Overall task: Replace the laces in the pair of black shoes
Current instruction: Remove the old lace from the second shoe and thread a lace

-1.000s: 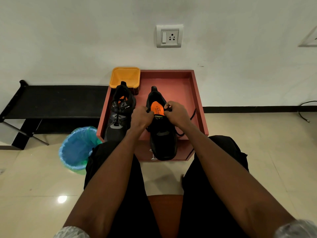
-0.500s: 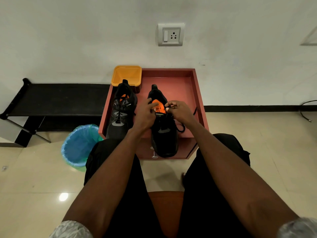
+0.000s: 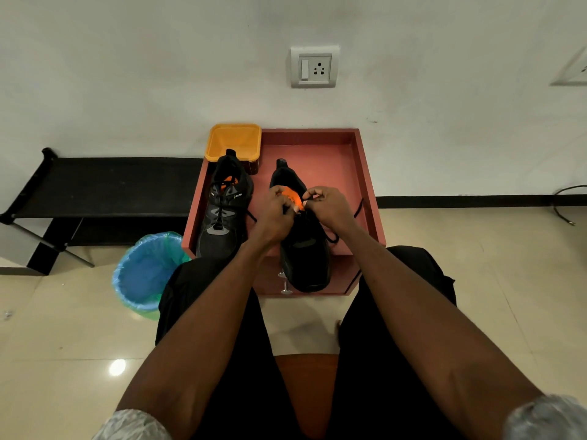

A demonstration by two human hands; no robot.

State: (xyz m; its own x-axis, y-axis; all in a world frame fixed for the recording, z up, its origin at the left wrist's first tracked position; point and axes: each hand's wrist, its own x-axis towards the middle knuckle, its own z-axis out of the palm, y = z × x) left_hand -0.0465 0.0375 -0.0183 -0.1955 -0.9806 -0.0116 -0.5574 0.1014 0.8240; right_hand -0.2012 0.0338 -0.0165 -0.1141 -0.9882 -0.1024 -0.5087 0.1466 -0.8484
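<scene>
I count two black shoes. The left shoe [image 3: 224, 214] sits on the red table [image 3: 365, 173], with its toe toward me, and I can see its lace [image 3: 219, 206] going through the holes. The right shoe [image 3: 305, 252] sits beside it, and its toe sticks out over the front edge of the table. Its orange inside [image 3: 292, 195] shows between my hands. One black lace [image 3: 358, 208] trails out from this shoe to the right, over the table top.

I see two hands, both up at the top of the right shoe. My left hand [image 3: 274, 214] has its fingers curled down tight at the shoe's opening, touching it. I cannot tell just what those fingers hold. My right hand [image 3: 328, 206] has its thumb and first finger pressed close together in a small pinch on the black lace near the orange part. Both arms reach straight out from me over my knees.

There are two things that can hold stuff. One orange tub [image 3: 233, 141] sits at the back left corner of the table, just behind the left shoe. I see nothing in it. One blue bin [image 3: 146, 271] with a thin bag lining it stands on the floor, left of the table. I cannot see anything inside it.
</scene>
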